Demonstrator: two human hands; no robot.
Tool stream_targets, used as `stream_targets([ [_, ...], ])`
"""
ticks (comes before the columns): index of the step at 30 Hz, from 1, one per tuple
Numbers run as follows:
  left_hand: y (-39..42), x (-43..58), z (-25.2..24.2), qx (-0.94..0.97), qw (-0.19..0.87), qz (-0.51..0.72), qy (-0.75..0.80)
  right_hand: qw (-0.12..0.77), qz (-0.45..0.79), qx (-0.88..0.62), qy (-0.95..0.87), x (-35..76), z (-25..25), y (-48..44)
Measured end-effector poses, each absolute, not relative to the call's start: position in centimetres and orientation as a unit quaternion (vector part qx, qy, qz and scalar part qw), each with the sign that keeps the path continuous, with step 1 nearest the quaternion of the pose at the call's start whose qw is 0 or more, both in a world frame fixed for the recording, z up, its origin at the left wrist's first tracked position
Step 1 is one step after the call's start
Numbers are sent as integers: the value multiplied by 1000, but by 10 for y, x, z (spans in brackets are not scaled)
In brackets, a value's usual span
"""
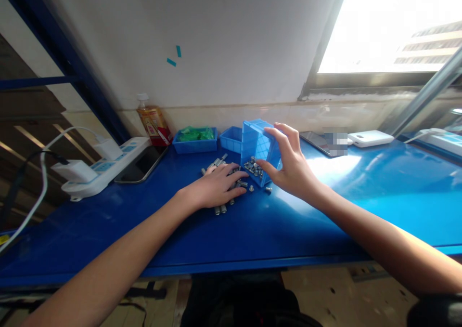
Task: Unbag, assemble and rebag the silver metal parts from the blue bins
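My left hand lies palm down with fingers spread over a heap of small metal cylindrical parts on the blue table. My right hand grips a blue plastic bin, tipped onto its side with its mouth toward the left hand. Its thumb is at the lower rim and its fingers are over the upper side. Small metal screw-like parts lie inside the tilted bin. A couple of loose pieces rest on the table just in front of it. The left palm hides part of the heap.
Behind stand a second blue bin and a blue tray holding green packets. At left are a drink bottle, a phone and a power strip with plugs. A white device sits at right.
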State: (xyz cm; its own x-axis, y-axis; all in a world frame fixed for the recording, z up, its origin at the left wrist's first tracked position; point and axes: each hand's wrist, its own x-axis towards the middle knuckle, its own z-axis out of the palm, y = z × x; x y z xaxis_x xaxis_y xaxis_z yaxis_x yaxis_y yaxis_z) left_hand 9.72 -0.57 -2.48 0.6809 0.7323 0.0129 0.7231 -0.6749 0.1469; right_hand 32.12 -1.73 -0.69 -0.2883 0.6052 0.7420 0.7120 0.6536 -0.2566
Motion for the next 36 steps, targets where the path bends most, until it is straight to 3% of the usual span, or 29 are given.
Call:
stream_targets([
  [36,-4,95,-27,914,66,39,398,402,-93,-375,-830,320,-5,-23],
])
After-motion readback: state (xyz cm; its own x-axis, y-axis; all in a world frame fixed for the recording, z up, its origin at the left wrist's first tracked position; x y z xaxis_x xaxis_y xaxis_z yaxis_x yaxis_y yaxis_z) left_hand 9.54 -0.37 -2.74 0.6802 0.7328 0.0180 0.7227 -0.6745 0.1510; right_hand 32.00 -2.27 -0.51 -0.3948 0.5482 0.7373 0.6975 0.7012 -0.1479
